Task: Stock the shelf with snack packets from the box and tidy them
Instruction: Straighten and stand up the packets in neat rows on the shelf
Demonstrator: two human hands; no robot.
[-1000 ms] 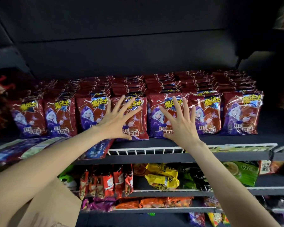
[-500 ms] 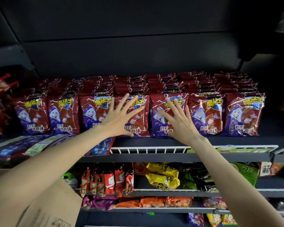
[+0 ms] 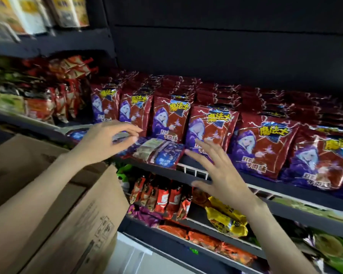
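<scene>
Rows of red snack packets (image 3: pixel 210 127) with a purple-hooded figure stand upright along the dark shelf (image 3: pixel 297 191), several rows deep. A few blue and purple packets (image 3: pixel 162 153) lie flat at the shelf's front edge. My left hand (image 3: pixel 107 139) hovers over the flat packets with fingers curled and apart, holding nothing. My right hand (image 3: pixel 218 173) is spread open in front of the shelf edge, just below the upright packets, not touching them. The brown cardboard box (image 3: pixel 73 218) sits at the lower left under my left forearm.
Lower shelves hold orange-red packets (image 3: pixel 162 196), a yellow bag (image 3: pixel 226 220) and green packets (image 3: pixel 333 248). A neighbouring shelf at the left carries red packets (image 3: pixel 67 91). Pale packets (image 3: pixel 38 12) fill the upper left shelf. A white wire rail (image 3: pixel 194 171) edges the shelf.
Both hands have drawn back off the upright red packets. The view has swung to the left, bringing the box and the left shelves into sight. The left hand now curls above the flat packets.
</scene>
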